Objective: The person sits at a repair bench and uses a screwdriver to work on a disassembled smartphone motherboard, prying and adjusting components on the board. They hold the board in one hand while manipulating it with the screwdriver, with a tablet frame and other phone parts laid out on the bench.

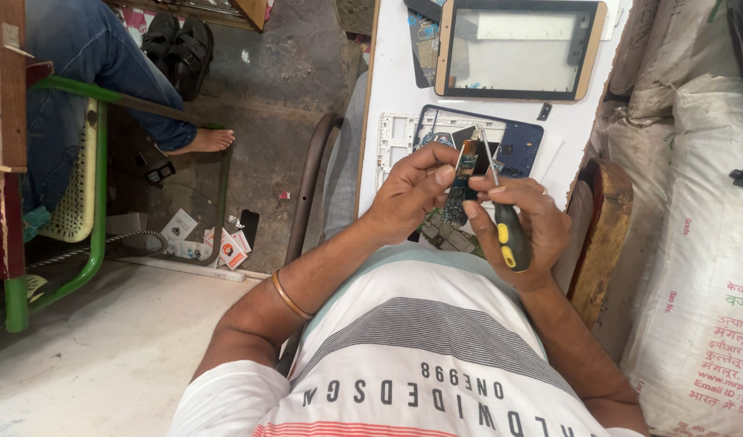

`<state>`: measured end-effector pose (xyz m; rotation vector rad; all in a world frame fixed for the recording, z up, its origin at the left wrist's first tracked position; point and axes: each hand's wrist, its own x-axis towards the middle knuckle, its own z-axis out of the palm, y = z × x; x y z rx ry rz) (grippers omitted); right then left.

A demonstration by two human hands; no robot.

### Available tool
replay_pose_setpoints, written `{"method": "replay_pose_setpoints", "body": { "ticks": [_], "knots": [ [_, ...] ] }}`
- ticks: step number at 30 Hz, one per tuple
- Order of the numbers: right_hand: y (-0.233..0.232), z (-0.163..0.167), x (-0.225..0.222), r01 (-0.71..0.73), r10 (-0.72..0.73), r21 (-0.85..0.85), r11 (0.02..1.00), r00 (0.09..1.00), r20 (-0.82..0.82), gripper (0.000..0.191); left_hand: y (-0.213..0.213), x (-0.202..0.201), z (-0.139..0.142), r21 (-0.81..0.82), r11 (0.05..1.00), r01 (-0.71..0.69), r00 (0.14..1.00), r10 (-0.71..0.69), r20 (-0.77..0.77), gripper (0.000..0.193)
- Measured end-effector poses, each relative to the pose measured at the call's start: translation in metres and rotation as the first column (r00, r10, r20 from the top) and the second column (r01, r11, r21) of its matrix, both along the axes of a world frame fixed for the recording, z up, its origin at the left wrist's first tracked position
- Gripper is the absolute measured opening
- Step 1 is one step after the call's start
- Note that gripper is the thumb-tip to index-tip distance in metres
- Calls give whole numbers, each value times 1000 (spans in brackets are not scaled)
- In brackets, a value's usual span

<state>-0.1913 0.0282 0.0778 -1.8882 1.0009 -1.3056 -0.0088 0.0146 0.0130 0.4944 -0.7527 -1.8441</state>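
Observation:
My left hand (410, 191) pinches a small green circuit board (462, 180) upright above my lap. Against the board's right edge, my right hand (527, 220) holds a screwdriver (505, 218) with a black and yellow handle, its thin metal shaft pointing up beside the board's top. Just beyond both hands, a blue phone back shell (518, 144) lies on a white board (387, 89), with a white inner frame (397, 139) at its left. A tablet front panel (520, 48) with a gold rim rests farther back.
Another person in jeans sits at the left on a green-framed chair (96, 202), one bare foot (208, 142) on the floor. Black sandals (181, 44) and scattered paper packets (226, 247) lie on the concrete. White woven sacks (695, 243) stand at the right beside a wooden armrest (602, 235).

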Motion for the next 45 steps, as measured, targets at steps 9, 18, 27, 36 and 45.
{"method": "replay_pose_setpoints", "body": {
  "ticks": [9,18,27,36,45],
  "knots": [
    [0,1,-4,-77,67,79,994,991,119,32,-1,0,4,59,993,105,978,-92,-189,22],
    [0,-9,-7,-64,65,-15,998,993,96,35,-2,-2,4,80,987,139,960,-114,-254,19],
    [4,-15,-8,-17,7,83,996,992,124,44,-7,-1,8,94,995,9,971,14,-238,19],
    [-1,-3,6,9,-17,-79,997,995,-103,59,-6,-4,7,111,993,-40,978,61,-199,15],
    [-2,-1,7,33,-63,-143,989,976,-210,58,-7,-6,-1,104,992,-69,984,85,-159,11]
  ]
}}
